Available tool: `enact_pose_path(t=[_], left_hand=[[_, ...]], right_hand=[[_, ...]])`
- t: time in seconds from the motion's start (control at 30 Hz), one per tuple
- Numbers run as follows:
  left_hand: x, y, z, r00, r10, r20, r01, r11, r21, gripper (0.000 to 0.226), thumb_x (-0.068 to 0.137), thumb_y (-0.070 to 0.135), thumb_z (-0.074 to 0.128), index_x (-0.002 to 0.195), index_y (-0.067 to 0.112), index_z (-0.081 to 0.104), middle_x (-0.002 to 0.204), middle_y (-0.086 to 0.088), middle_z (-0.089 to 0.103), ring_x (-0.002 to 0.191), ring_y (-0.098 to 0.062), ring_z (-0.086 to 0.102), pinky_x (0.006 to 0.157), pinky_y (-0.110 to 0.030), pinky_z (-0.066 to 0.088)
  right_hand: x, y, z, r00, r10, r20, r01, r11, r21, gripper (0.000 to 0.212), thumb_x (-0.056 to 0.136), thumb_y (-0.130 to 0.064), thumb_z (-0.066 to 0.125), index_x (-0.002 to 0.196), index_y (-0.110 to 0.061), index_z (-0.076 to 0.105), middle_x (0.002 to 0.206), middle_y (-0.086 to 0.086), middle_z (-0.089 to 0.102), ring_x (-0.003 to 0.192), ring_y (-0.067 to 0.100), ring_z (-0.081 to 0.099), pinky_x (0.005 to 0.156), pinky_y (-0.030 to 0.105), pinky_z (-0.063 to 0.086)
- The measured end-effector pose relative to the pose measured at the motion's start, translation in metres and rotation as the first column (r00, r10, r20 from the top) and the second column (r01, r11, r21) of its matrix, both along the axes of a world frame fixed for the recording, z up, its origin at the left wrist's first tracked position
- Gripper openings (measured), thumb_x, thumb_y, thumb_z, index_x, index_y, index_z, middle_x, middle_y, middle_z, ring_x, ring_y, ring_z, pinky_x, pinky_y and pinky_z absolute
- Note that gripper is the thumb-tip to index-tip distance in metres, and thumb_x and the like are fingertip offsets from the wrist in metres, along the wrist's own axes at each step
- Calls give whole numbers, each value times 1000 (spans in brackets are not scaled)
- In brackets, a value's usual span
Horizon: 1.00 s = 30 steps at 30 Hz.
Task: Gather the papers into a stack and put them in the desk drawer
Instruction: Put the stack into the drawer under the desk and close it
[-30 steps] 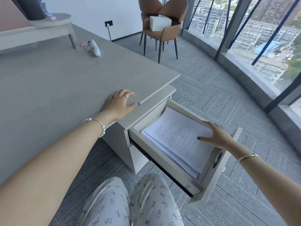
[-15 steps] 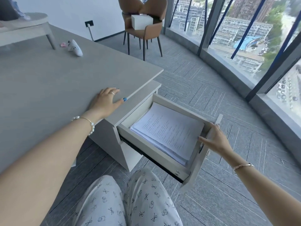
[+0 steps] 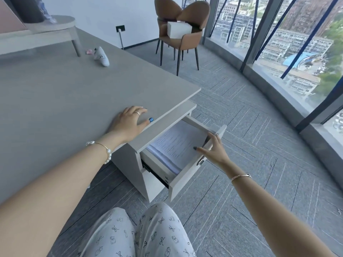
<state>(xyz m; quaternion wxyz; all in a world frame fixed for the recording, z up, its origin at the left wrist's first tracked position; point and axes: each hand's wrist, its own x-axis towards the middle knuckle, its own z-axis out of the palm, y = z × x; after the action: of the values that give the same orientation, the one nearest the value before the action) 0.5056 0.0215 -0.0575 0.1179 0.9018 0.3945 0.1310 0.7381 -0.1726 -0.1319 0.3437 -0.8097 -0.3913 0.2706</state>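
The stack of printed papers (image 3: 176,143) lies flat inside the half-open desk drawer (image 3: 185,175), its far part hidden under the cabinet top. My right hand (image 3: 213,150) grips the top edge of the drawer front, thumb inside over the papers and fingers on the outer face. My left hand (image 3: 130,121) rests flat on the grey desk (image 3: 74,101) near its right edge, fingers spread and holding nothing.
A small white object (image 3: 101,56) and a pink bit (image 3: 89,51) lie far back on the desk by a raised shelf (image 3: 46,28). A brown chair (image 3: 178,39) holding a white box (image 3: 179,29) stands beyond. My knees (image 3: 139,234) sit below the drawer. Glass wall to the right.
My right hand left the top of the papers, took the drawer front, and the drawer has slid partway into the cabinet. My left hand stays on the desk.
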Motion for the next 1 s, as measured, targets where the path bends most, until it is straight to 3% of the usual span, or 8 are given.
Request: enact_pose_path(t=[0.13, 0.27, 0.4, 0.57, 0.77, 0.9, 1.0], left_hand=[[0, 0, 1, 1000, 2, -8, -2, 1000, -12, 51, 92, 46, 42, 137, 22, 42, 148, 4, 39, 137, -17, 32, 112, -35, 24], [1, 0, 0, 1000, 4, -14, -4, 1000, -5, 51, 92, 46, 43, 136, 21, 43, 148, 3, 39, 137, -18, 32, 111, -35, 24], [2, -1, 0, 1000, 8, -3, -8, 1000, -1, 51, 91, 44, 45, 136, 19, 44, 148, 1, 40, 137, -19, 32, 111, -36, 24], [1, 2, 0, 999, 18, 29, -17, 999, -37, 50, 89, 44, 49, 134, 21, 47, 148, -1, 40, 137, -19, 32, 113, -37, 25], [2, 4, 1, 991, 70, 116, -58, 993, -106, 44, 90, 36, 50, 131, 21, 51, 149, -4, 37, 140, -19, 27, 116, -32, 19], [2, 10, -4, 990, 85, 109, -77, 994, -74, 44, 91, 36, 49, 131, 19, 51, 148, -6, 39, 141, -21, 27, 117, -35, 18], [3, 11, -7, 990, 89, 107, -81, 994, -70, 43, 91, 36, 49, 131, 20, 50, 149, -6, 39, 141, -21, 27, 117, -36, 19]], right_hand=[[-11, 6, -10, 996, -7, -89, 9, 1000, 20, 119, 67, -48, 79, 152, -12, 4, 161, 6, 9, 147, 21, 12, 119, 41, 19], [-28, 7, -21, 989, 91, -119, -90, 996, 12, 111, 60, -46, 84, 146, -15, 21, 142, -4, 39, 134, 17, 37, 107, 28, 33], [-37, 22, -38, 993, 77, -89, -76, 997, 15, 140, 40, -77, 75, 149, -18, 9, 156, 5, 23, 145, 21, 20, 117, 44, 27], [-41, 42, -38, 994, 103, -27, -102, 994, 22, 144, 38, -80, 73, 149, -16, 7, 158, 6, 20, 147, 22, 17, 116, 45, 27], [-54, 75, -36, 994, 111, -4, -110, 993, 47, 139, 49, -67, 75, 151, -12, 0, 162, 5, 7, 149, 18, 6, 119, 44, 20], [-59, 99, -40, 997, 70, 16, -71, 995, 69, 134, 44, -77, 71, 146, -9, 17, 156, 8, 26, 145, 23, 23, 112, 46, 32], [-62, 114, -41, 998, 59, 38, -63, 994, 94, 116, 57, -56, 81, 146, -12, 21, 158, 6, 24, 145, 22, 24, 113, 39, 32]])
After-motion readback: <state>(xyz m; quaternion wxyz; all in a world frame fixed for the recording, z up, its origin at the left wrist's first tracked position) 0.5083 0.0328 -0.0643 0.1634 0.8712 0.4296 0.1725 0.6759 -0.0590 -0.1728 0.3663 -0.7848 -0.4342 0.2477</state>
